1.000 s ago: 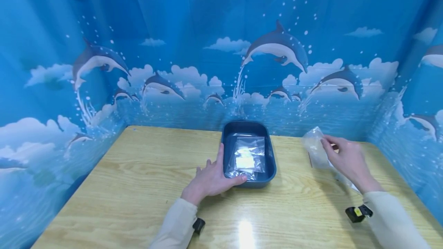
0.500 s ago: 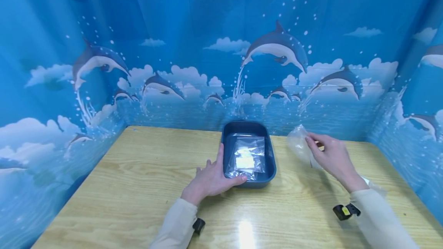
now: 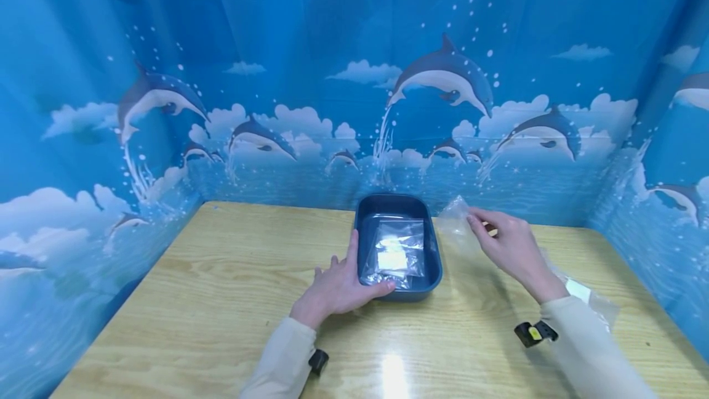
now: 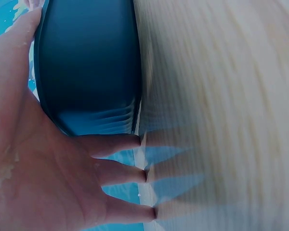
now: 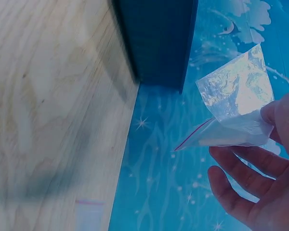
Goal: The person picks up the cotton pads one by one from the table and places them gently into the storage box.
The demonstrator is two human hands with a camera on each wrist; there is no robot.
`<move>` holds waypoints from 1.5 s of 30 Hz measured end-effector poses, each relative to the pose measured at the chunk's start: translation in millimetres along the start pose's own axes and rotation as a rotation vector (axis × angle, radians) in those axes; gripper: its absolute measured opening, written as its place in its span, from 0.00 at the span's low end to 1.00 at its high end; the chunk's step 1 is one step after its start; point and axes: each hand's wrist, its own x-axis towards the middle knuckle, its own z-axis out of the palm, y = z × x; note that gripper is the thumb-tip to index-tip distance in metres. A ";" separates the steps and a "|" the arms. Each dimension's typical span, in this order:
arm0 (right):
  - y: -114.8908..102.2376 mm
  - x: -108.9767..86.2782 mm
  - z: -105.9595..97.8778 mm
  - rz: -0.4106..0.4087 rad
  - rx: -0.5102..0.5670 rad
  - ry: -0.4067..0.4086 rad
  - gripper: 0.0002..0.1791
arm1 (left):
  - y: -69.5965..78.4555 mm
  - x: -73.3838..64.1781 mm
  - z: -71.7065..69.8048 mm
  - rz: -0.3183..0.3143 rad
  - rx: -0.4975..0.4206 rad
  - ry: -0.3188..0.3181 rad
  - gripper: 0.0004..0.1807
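Note:
A dark blue rectangular bin (image 3: 391, 204) stands near the far table edge with several clear plastic bags (image 3: 400, 242) inside. My left hand (image 3: 338, 288) rests against its near left corner, thumb over the front rim and index finger along the side. In the left wrist view the other fingers (image 4: 120, 173) extend straight, their tips at the tabletop. Just right of the bin, my right hand (image 3: 512, 251) pinches a clear zip bag (image 3: 456, 223) between thumb and fingers. The right wrist view shows this bag's red seal line, with the bag raised above the table.
Another clear bag (image 3: 604, 308) with a white patch lies on the table, partly hidden by my right forearm. The wooden table (image 3: 232, 251) ends at a blue dolphin-print curtain (image 3: 310, 159) behind and on both sides.
My right hand has carried the zip bag leftward toward the bin, uncovering more of the other bag on the table. My left hand and the bin have stayed put.

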 end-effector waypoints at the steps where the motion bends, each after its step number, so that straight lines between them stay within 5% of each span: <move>1: -1.6 1.3 1.4 -0.006 0.005 0.001 0.16 | -0.3 0.1 0.0 0.001 0.000 0.000 0.70; 38: -49.5 33.3 52.6 -0.116 0.119 -0.060 0.17 | -0.6 0.6 -0.1 0.005 0.023 -0.012 0.71; 45: -51.2 31.0 60.5 -0.121 0.091 -0.180 0.17 | -0.8 2.1 -0.3 0.004 0.025 -0.008 0.71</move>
